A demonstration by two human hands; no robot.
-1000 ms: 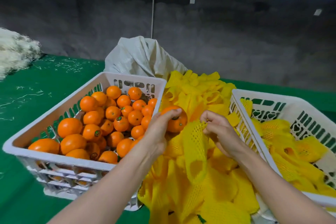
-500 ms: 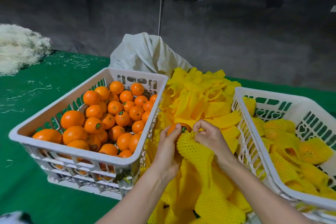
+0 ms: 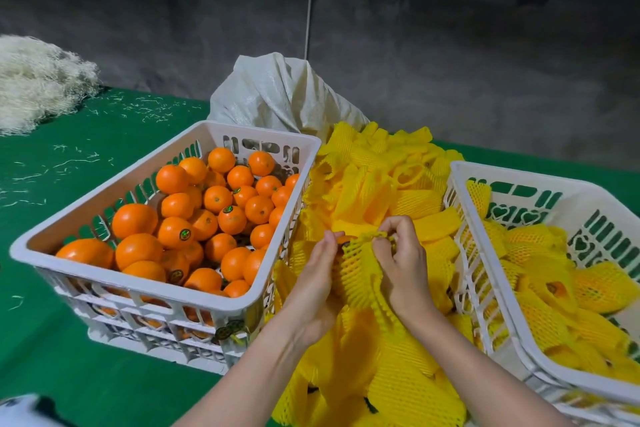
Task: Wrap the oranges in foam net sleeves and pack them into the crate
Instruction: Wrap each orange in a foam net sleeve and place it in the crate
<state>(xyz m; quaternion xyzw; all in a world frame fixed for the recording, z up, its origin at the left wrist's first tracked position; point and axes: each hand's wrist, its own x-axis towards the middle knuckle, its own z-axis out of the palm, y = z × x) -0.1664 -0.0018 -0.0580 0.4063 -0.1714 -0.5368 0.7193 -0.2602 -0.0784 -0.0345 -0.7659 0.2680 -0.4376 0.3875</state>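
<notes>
The left hand (image 3: 313,288) is curled round the orange (image 3: 344,240), of which only a sliver shows above the foam net sleeve (image 3: 358,270). The right hand (image 3: 403,263) fingers (image 3: 391,225) pinch the sleeve's upper rim. Both hands work over the pile of loose sleeves (image 3: 381,191), which lies on the green bench (image 3: 69,340) between two white crates. The left crate (image 3: 138,284) holds bare oranges; the right crate (image 3: 526,174) holds sleeved fruit (image 3: 602,288). A pale sack (image 3: 277,94) stands behind the pile. A white fibre heap (image 3: 34,83) lies far left.
</notes>
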